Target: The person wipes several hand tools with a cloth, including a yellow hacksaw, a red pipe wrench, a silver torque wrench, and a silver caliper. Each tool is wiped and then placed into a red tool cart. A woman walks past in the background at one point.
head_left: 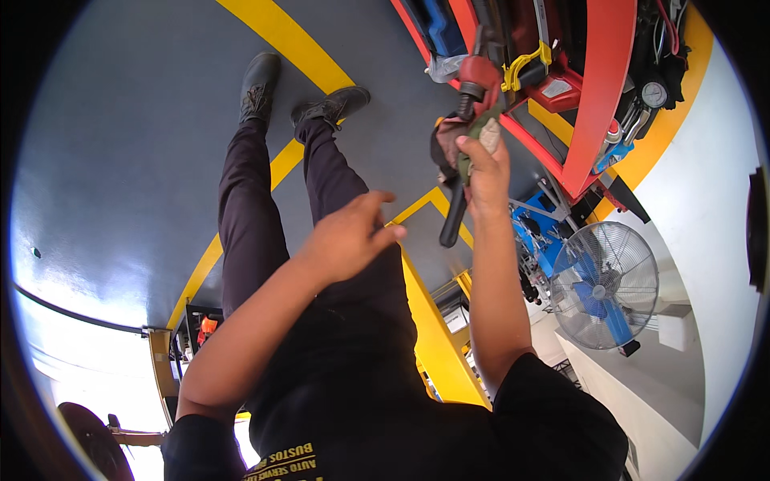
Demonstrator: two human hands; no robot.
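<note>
My right hand (487, 172) is closed round a dark green, pinkish and black rag (461, 144) and a red-headed tool, which looks like a pipe wrench (479, 74). The tool has a dark jaw, a ridged black part below its red head, and a black handle end (452, 224) sticking out under the rag. Motion blurs its upper end. Over my thighs, my left hand (345, 240) is held in the air with thumb and fingers apart and nothing in it. A gap separates it from the tool.
Beyond my right hand stands a red rack (597, 96) with tools, a yellow-framed tool (529, 68) and a pressure gauge (654, 94). A floor fan (604, 284) is at the right, near a blue panel of tools (539, 240). Yellow lines (293, 40) cross the grey floor.
</note>
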